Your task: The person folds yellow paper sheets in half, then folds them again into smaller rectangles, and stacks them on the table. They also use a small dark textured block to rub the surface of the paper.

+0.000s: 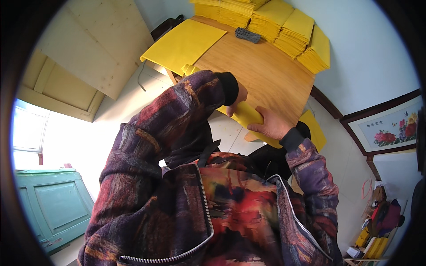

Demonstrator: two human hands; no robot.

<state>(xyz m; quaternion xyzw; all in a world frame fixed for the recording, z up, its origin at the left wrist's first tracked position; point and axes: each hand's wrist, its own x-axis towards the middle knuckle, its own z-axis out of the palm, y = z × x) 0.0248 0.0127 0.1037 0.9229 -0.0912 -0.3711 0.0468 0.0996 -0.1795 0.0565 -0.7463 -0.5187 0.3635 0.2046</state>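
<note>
From here, the left hand [242, 94] sits mostly hidden behind its dark cuff [229, 87], yellow stacks [226, 14] run off up top, and corner clutter [380, 221] looks too small to identify.

1. The head fisheye looks down from just above the jacket [151, 217].
2. It faces forward past left hand [241, 94] and right hand [273, 124] toward the table [266, 71].
3. Nearest is the jacket; the table lies farther.

Fingers [265, 112] on yellow sheet [246, 114] — wooden table [266, 66] beyond
</note>
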